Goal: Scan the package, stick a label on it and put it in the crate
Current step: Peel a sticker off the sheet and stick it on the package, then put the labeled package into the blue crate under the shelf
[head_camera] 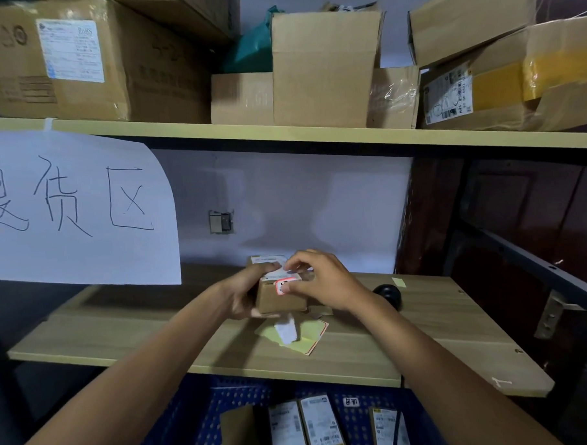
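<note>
A small brown cardboard package (278, 298) is held just above the wooden shelf (122, 334). My left hand (246, 293) grips its left side. My right hand (318, 281) rests on its top and right, with the thumb pressing a small white label with a red border (282, 285) onto the front upper edge. A white shipping label lies across the package's top. Below the shelf stands a blue perforated crate (206, 414) with several labelled packages (323, 426) standing in it.
Yellow and white label backing sheets (295, 333) lie on the shelf under the package. A black rounded device (387, 294) sits behind my right wrist. Cardboard boxes (326, 69) fill the upper shelf, and a handwritten paper sign (73, 211) hangs at left.
</note>
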The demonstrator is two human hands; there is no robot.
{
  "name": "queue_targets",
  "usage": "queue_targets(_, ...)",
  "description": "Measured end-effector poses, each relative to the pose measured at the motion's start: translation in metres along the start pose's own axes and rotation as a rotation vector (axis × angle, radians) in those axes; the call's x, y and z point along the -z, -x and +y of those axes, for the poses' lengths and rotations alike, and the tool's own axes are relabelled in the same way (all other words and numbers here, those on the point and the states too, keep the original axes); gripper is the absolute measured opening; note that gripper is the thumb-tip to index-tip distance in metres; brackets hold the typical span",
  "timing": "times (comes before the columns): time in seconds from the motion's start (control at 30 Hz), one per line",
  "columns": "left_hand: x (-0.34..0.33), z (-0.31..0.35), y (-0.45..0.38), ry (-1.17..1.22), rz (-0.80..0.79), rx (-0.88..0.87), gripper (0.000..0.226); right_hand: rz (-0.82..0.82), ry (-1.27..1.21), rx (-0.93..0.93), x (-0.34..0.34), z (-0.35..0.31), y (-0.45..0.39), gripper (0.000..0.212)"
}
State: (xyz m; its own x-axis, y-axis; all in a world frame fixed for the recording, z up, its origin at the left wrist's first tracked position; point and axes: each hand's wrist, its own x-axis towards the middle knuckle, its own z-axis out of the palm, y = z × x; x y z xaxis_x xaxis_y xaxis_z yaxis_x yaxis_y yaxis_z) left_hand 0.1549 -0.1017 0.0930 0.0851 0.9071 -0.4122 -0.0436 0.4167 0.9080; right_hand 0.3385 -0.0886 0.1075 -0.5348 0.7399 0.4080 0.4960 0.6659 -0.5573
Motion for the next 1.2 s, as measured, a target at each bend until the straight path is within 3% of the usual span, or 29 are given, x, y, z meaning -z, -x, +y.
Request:
queue_targets(0.1,0.003,0.003,0.004,0.069,0.050,-0.008,0.034,-0.063,-0.029,-0.064,-0.004,0.010,0.008,0.051)
queue_targets(0.2,0.004,-0.001,0.008,0.011,-0.006,0.024,0.050,-0.094,-0.096,-0.123,-0.010,0.017,0.013,0.063)
queue_targets(0.27,0.006,-0.006,0.008,-0.138,0.009,0.033,0.069,-0.087,-0.140,-0.135,-0.012,0.021,0.015,0.061)
queue_targets(0.33,0.006,-0.010,0.008,-0.366,0.129,-0.032,0.078,-0.070,-0.127,-0.143,-0.013,0.024,0.018,0.061)
queue_targets(0.4,0.005,-0.013,0.011,-0.472,0.186,-0.109,0.074,-0.057,-0.107,-0.150,-0.014,0.025,0.023,0.060)
queue_targets(0.63,-0.005,-0.036,0.066,-0.602,0.064,-0.179,0.051,-0.014,-0.197,-0.121,-0.010,0.010,0.074,0.041)
queue_targets(0.77,-0.012,-0.054,0.109,-0.757,0.044,-0.138,0.050,-0.084,-0.309,-0.132,-0.017,-0.008,0.119,0.038)
queue_targets(1.0,-0.019,-0.074,0.149,-0.865,0.016,-0.031,0.048,-0.045,-0.389,-0.142,-0.022,-0.044,0.164,0.040)
queue_targets(1.2,-0.011,-0.098,0.143,-0.880,-0.130,0.198,0.057,-0.212,-0.425,-0.244,-0.037,-0.043,0.183,0.029)
